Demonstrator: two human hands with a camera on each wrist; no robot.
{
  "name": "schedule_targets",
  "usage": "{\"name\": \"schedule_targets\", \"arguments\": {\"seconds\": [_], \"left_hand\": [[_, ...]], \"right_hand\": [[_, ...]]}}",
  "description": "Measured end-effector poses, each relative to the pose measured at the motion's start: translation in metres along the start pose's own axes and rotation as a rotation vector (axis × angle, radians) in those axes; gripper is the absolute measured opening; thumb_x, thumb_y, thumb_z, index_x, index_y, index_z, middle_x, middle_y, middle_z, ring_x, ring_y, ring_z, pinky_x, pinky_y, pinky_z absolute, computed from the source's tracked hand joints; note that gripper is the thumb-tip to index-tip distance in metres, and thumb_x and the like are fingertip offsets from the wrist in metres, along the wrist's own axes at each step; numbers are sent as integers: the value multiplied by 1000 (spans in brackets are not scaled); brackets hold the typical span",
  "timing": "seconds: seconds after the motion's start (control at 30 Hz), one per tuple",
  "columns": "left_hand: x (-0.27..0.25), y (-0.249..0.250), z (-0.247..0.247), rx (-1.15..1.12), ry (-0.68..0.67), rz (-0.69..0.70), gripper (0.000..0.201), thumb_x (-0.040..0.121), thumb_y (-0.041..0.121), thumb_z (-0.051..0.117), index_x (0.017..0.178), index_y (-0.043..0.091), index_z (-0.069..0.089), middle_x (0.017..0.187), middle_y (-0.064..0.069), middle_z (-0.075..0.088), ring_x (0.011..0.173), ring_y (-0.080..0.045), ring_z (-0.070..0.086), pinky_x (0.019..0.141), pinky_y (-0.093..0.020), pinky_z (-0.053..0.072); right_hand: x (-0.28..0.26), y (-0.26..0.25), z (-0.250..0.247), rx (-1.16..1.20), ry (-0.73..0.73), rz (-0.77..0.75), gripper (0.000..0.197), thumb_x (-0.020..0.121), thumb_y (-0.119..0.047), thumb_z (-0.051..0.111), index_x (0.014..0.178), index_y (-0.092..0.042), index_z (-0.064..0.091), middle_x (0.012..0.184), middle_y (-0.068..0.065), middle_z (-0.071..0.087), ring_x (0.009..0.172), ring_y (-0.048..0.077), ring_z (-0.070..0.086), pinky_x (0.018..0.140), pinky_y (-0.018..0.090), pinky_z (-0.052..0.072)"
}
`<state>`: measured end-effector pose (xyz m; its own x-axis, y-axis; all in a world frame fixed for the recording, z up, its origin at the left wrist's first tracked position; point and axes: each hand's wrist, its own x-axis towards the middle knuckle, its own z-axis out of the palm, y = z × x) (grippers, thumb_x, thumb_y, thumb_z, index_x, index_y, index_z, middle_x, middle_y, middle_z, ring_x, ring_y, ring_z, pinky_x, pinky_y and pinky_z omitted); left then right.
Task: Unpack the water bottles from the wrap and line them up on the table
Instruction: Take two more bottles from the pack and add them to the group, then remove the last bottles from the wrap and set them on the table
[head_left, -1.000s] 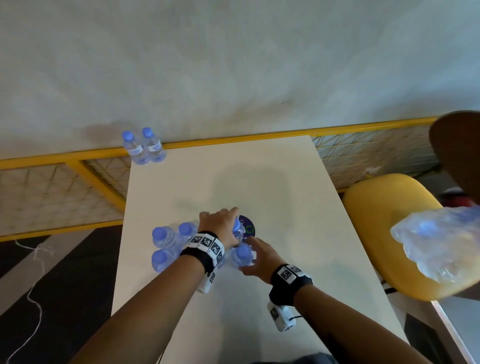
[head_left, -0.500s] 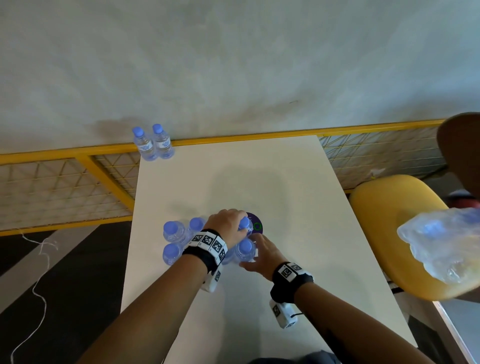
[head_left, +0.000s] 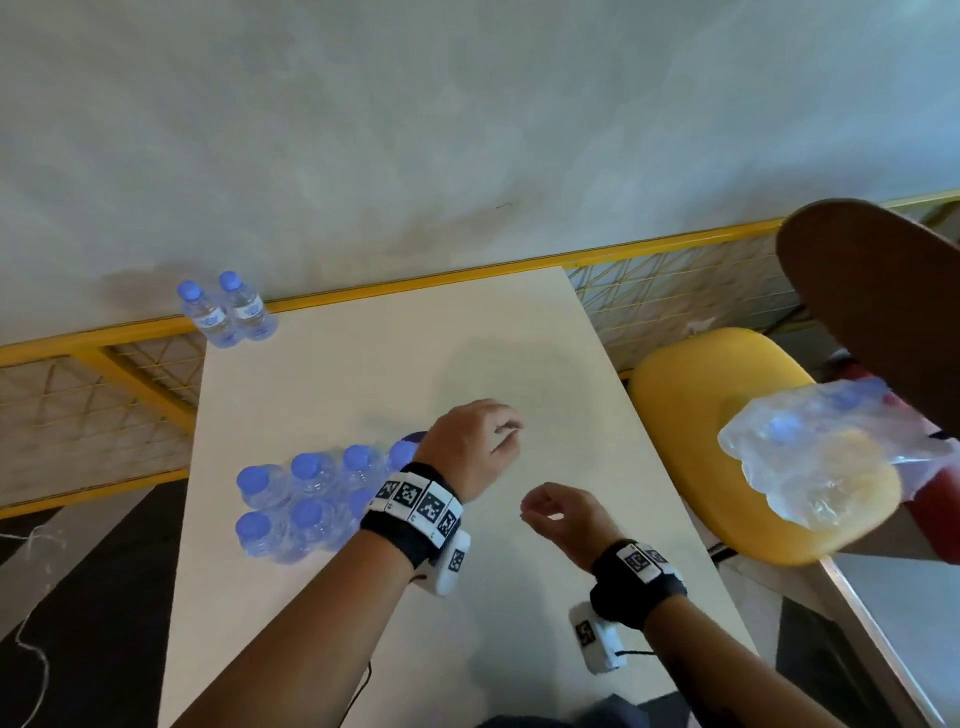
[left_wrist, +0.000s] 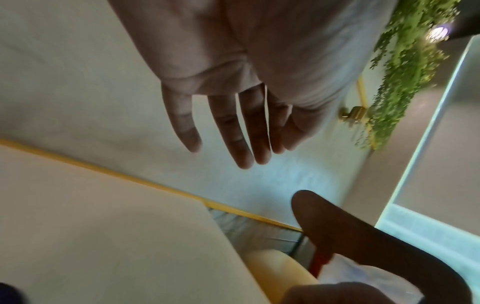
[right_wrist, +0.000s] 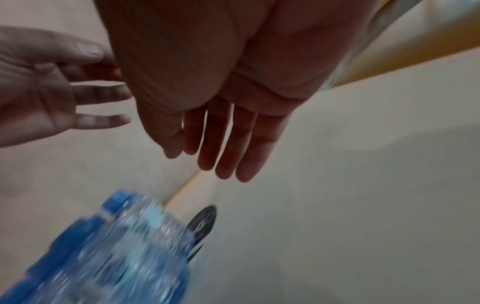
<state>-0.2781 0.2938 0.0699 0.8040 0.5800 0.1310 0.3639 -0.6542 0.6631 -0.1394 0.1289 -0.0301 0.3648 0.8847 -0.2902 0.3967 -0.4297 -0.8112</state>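
**Both hands free, most bottles not yet lined up**

Your left hand (head_left: 475, 444) hovered over the desk (head_left: 322, 374) with fingers loosely extended and nothing in them, as the left wrist view showed. Your right hand (head_left: 563, 519) hung just beside it, nearer you, equally relaxed and holding nothing. Immediately to the left of your left wrist stood the cluster of bottles (head_left: 306, 501), blue caps up, packed two rows deep near the desk's left edge; whether any film clung to them I could not tell. A dark round disc (right_wrist: 203, 221) lay on the desk by that cluster. Far off, at the back left corner, two bottles (head_left: 228, 312) stood side by side. A crumpled clear wrap (head_left: 826, 457) rested on the yellow chair (head_left: 685, 415) to the right. By my judgement the unwrapping looked largely finished, while the lining up had barely begun: the cluster remained to be spread out.
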Motion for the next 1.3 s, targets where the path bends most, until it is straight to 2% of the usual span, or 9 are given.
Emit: {"name": "schedule_targets", "arguments": {"seconds": [0.2, 0.4, 0.63, 0.73, 0.87, 0.97, 1.07, 1.17, 1.3], "left_hand": [[44, 101, 107, -163, -302, 108, 23, 94, 34, 64, 99, 16, 77, 96, 1, 78, 83, -13, 70, 78, -35, 61], [80, 185, 216, -220, -540, 73, 19, 95, 32, 67, 101, 18, 78, 97, 2, 79, 87, -13, 70, 80, -30, 59], [124, 258, 325, -192, -837, -53, 44, 94, 35, 70, 136, 21, 65, 134, -1, 69, 116, -18, 68, 98, -28, 53], [148, 267, 366, -212, -790, -174, 65, 92, 33, 74, 149, 15, 47, 140, -8, 60, 123, -26, 63, 101, -36, 51], [187, 270, 398, -181, -598, -321, 26, 94, 32, 69, 87, 14, 51, 70, -6, 55, 63, -26, 56, 65, -44, 50], [217, 272, 406, -203, -546, -434, 28, 96, 42, 61, 90, 15, 59, 74, -7, 57, 70, -28, 56, 66, -38, 47], [244, 269, 418, -163, -619, -464, 40, 99, 50, 57, 84, 15, 68, 76, -6, 65, 79, -29, 60, 71, -37, 47], [263, 273, 423, -153, -689, -491, 45, 96, 58, 61, 113, 18, 73, 111, -9, 73, 100, -29, 67, 82, -38, 49], [274, 277, 430, -170, -697, -385, 17, 104, 31, 60, 111, 17, 63, 103, -5, 66, 96, -25, 58, 82, -33, 41]], "right_hand": [[-66, 75, -144, 45, 234, 148, 2, 88, -25, 75, 88, -27, 74, 80, -12, 75, 77, 4, 71, 74, 26, 58], [-105, 160, -273, 337, 548, 317, 16, 94, -7, 67, 87, -17, 75, 85, 12, 76, 82, 26, 71, 83, 45, 60], [-74, 258, -364, 307, 618, 493, 15, 81, -31, 72, 91, -21, 71, 84, 7, 75, 82, 30, 74, 81, 53, 60], [-42, 279, -384, 212, 527, 525, 33, 80, -21, 72, 111, -14, 70, 88, -2, 70, 92, 30, 69, 78, 31, 57], [-16, 260, -403, 209, 563, 470, 31, 84, -24, 72, 109, -32, 55, 87, -5, 60, 74, 21, 60, 71, 34, 51], [-2, 260, -408, 273, 617, 452, 30, 81, -39, 69, 105, -31, 54, 92, 2, 59, 78, 23, 60, 67, 33, 49], [15, 293, -402, 217, 496, 543, 44, 89, -20, 73, 126, -9, 53, 94, 16, 66, 88, 31, 65, 79, 38, 52], [26, 296, -406, 334, 483, 563, 37, 94, 3, 60, 122, -18, 45, 81, 1, 54, 82, 23, 55, 73, 27, 51], [32, 286, -419, 573, 556, 564, 38, 88, -8, 68, 120, -24, 55, 100, 13, 66, 79, 24, 63, 70, 28, 57]]}}
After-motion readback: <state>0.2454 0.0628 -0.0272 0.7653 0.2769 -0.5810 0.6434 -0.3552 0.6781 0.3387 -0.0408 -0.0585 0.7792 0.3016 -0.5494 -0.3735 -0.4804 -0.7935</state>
